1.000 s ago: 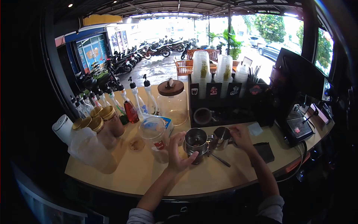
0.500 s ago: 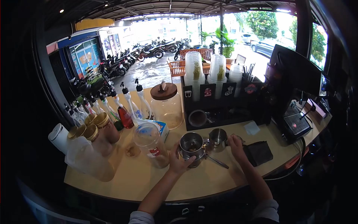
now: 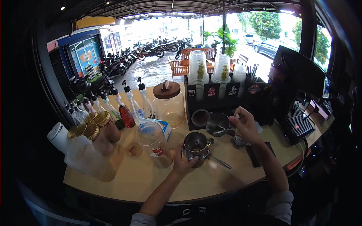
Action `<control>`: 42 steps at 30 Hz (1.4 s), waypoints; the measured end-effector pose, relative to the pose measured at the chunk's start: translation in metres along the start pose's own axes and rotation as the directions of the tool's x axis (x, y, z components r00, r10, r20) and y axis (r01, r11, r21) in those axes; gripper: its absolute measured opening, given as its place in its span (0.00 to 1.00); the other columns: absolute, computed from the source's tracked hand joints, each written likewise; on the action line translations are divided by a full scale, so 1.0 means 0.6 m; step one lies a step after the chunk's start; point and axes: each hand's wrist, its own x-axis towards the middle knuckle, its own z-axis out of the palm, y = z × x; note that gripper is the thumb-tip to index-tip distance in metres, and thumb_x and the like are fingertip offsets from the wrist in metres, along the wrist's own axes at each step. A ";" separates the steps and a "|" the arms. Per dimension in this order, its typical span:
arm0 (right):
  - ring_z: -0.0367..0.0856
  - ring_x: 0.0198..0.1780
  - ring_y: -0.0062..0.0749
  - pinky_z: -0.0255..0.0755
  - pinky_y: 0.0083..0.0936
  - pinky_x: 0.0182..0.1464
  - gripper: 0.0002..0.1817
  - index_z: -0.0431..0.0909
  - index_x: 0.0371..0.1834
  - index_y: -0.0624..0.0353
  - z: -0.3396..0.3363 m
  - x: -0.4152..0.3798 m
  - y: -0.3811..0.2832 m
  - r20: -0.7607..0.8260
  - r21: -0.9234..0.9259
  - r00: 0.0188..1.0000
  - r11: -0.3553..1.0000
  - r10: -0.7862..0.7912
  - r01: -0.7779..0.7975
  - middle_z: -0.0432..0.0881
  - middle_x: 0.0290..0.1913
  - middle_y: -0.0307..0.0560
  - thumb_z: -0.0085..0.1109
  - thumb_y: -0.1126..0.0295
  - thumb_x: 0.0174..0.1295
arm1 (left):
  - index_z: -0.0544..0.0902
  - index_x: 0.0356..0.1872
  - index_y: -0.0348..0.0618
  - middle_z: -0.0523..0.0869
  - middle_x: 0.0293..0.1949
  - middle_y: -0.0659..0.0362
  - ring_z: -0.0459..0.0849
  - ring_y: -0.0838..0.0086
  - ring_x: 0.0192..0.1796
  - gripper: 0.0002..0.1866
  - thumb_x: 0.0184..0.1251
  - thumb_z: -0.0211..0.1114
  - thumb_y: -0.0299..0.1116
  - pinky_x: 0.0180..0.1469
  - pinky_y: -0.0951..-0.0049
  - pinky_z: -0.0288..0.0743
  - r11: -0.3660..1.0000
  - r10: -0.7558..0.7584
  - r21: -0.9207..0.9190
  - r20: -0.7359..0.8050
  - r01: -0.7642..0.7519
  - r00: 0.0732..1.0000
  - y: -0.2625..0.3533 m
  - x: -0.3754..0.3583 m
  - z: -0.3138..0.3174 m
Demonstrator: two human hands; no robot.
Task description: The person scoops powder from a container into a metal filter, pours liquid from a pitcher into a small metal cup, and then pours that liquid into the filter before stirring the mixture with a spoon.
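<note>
My left hand is wrapped round the near left side of a metal cup that stands on the counter, with some dark bits inside it. My right hand grips a small metal pitcher, raised above the counter to the right of the cup and tilted. A spoon lies beside the cup's base. Below my right hand, a small round metal piece rests on the counter, near a dark folded cloth.
A clear plastic container stands just left of the cup. Behind are a wooden-lidded glass jar and a black rack with stacked cups. Pump bottles and gold-lidded jars line the left; a coffee machine is at right.
My right hand has lifted the pitcher off the counter and tilted it. The small round metal piece now shows below it. My left hand has stayed on the metal cup.
</note>
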 end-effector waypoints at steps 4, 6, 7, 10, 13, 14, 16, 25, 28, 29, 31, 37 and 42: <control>0.74 0.32 0.11 0.77 0.16 0.35 0.12 0.65 0.32 0.60 0.025 0.014 -0.042 0.080 -0.093 0.997 0.996 0.020 -0.012 0.71 0.29 0.34 0.59 0.73 0.67 | 0.65 0.64 0.38 0.75 0.56 0.50 0.74 0.62 0.61 0.41 0.50 0.72 0.44 0.65 0.62 0.66 0.999 -0.020 -0.039 0.020 0.021 1.000 -0.004 -0.001 0.002; 0.73 0.30 0.10 0.73 0.15 0.32 0.13 0.64 0.30 0.60 0.034 0.021 -0.048 0.098 -0.108 0.995 0.994 0.008 0.003 0.70 0.26 0.33 0.60 0.72 0.66 | 0.65 0.64 0.38 0.74 0.57 0.49 0.74 0.61 0.61 0.41 0.50 0.72 0.44 0.65 0.62 0.66 0.998 -0.032 -0.054 0.016 0.033 0.999 -0.006 -0.003 0.003; 0.73 0.30 0.10 0.73 0.15 0.32 0.13 0.64 0.30 0.60 0.036 0.025 -0.049 0.100 -0.107 0.995 0.994 0.011 0.000 0.70 0.26 0.33 0.60 0.72 0.66 | 0.65 0.64 0.38 0.74 0.57 0.49 0.74 0.61 0.61 0.40 0.50 0.72 0.43 0.65 0.62 0.66 0.996 -0.043 -0.071 0.015 0.043 0.999 -0.006 -0.004 0.004; 0.71 0.28 0.08 0.65 0.13 0.27 0.13 0.64 0.30 0.60 0.039 0.034 -0.052 0.140 -0.245 0.990 0.968 -0.022 0.056 0.70 0.22 0.31 0.61 0.72 0.65 | 0.65 0.64 0.38 0.74 0.57 0.49 0.74 0.61 0.61 0.41 0.50 0.72 0.44 0.65 0.62 0.65 0.995 -0.053 -0.089 0.021 0.054 0.998 -0.008 -0.005 0.005; 0.71 0.32 0.08 0.68 0.12 0.31 0.13 0.64 0.29 0.58 0.046 0.038 -0.065 0.211 -0.368 0.978 0.926 -0.002 0.081 0.68 0.27 0.32 0.61 0.73 0.65 | 0.64 0.65 0.38 0.74 0.57 0.49 0.74 0.61 0.62 0.42 0.50 0.72 0.44 0.65 0.62 0.65 0.994 -0.060 -0.089 0.023 0.061 0.998 -0.010 -0.006 0.004; 0.69 0.31 0.09 0.65 0.13 0.30 0.14 0.64 0.28 0.58 0.054 0.038 -0.073 0.206 -0.346 0.978 0.937 0.030 0.044 0.67 0.26 0.32 0.62 0.72 0.64 | 0.64 0.65 0.38 0.74 0.57 0.49 0.74 0.61 0.62 0.42 0.50 0.72 0.44 0.65 0.62 0.65 0.994 -0.061 -0.088 0.024 0.063 0.998 -0.011 -0.006 0.006; 0.67 0.29 0.09 0.63 0.13 0.29 0.14 0.65 0.27 0.58 0.061 0.039 -0.081 0.201 -0.322 0.978 0.947 0.063 0.005 0.67 0.24 0.31 0.63 0.71 0.63 | 0.64 0.65 0.37 0.74 0.57 0.49 0.74 0.61 0.62 0.42 0.51 0.72 0.45 0.65 0.62 0.65 0.985 -0.073 -0.154 0.016 0.074 0.997 -0.016 -0.006 0.009; 0.59 0.25 0.12 0.54 0.18 0.26 0.16 0.66 0.25 0.60 0.073 0.048 -0.090 0.237 -0.411 0.970 0.899 -0.056 0.152 0.64 0.21 0.33 0.66 0.69 0.60 | 0.53 0.68 0.49 0.70 0.61 0.46 0.77 0.52 0.61 0.38 0.61 0.65 0.26 0.58 0.47 0.78 0.862 -0.110 -0.469 0.199 0.194 0.974 -0.028 -0.011 0.011; 0.59 0.25 0.12 0.54 0.18 0.25 0.16 0.66 0.25 0.60 0.074 0.048 -0.092 0.239 -0.410 0.971 0.903 -0.029 0.128 0.65 0.20 0.33 0.66 0.68 0.60 | 0.53 0.68 0.49 0.69 0.61 0.46 0.77 0.52 0.61 0.38 0.61 0.65 0.26 0.59 0.47 0.78 0.839 -0.136 -0.501 0.187 0.214 0.973 -0.020 -0.013 0.014; 0.71 0.27 0.15 0.64 0.18 0.25 0.15 0.65 0.27 0.62 0.073 0.049 -0.090 0.273 -0.439 0.960 0.882 -0.054 0.174 0.70 0.21 0.36 0.64 0.71 0.61 | 0.53 0.68 0.49 0.69 0.61 0.46 0.77 0.52 0.61 0.38 0.61 0.65 0.26 0.59 0.47 0.78 0.839 -0.136 -0.501 0.187 0.213 0.973 -0.021 -0.012 0.014; 0.83 0.29 0.19 0.73 0.17 0.25 0.14 0.64 0.29 0.64 0.071 0.052 -0.089 0.309 -0.465 0.948 0.858 -0.077 0.221 0.75 0.22 0.39 0.62 0.73 0.63 | 0.53 0.68 0.50 0.69 0.61 0.46 0.77 0.52 0.61 0.38 0.60 0.66 0.26 0.59 0.48 0.78 0.884 -0.090 -0.439 0.181 0.163 0.979 -0.022 -0.009 0.013; 0.84 0.29 0.21 0.73 0.19 0.26 0.15 0.63 0.28 0.65 0.076 0.052 -0.093 0.326 -0.487 0.941 0.837 -0.091 0.249 0.73 0.24 0.43 0.63 0.73 0.62 | 0.54 0.67 0.48 0.70 0.60 0.47 0.77 0.54 0.60 0.38 0.59 0.67 0.28 0.59 0.50 0.78 0.908 -0.076 -0.396 0.173 0.140 0.982 -0.026 -0.007 0.009; 0.81 0.26 0.21 0.71 0.21 0.25 0.16 0.63 0.28 0.66 0.078 0.054 -0.093 0.345 -0.505 0.934 0.820 -0.094 0.270 0.72 0.24 0.45 0.63 0.74 0.61 | 0.61 0.66 0.39 0.72 0.59 0.47 0.73 0.58 0.62 0.41 0.53 0.71 0.43 0.65 0.59 0.66 0.929 -0.137 -0.336 0.074 0.154 0.988 -0.025 -0.011 0.016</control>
